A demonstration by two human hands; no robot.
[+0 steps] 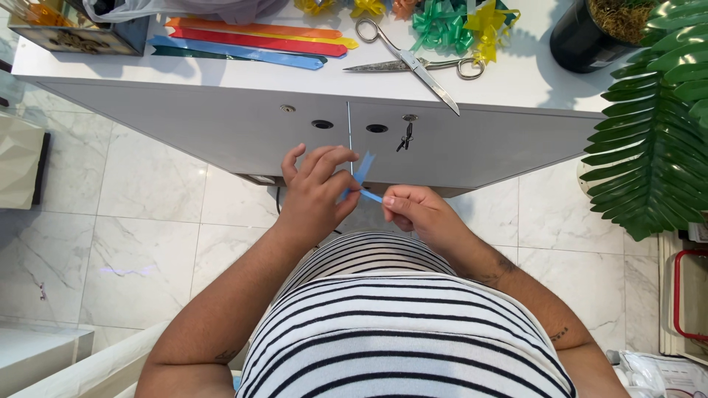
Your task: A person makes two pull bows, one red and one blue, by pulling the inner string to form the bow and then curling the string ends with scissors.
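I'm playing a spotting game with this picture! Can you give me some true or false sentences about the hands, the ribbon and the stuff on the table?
1. Both hands pinch a thin light blue ribbon strip. True: the left hand and the right hand each grip it.
2. The big metal scissors are in the right hand. False: they lie open on the white table.
3. Flat ribbon strips in orange, yellow, red, blue and green lie on the table. True.
4. The folded ribbon bows sit on the floor. False: they are on the table, near the scissors.
5. A leafy green plant shows on the right side. True.
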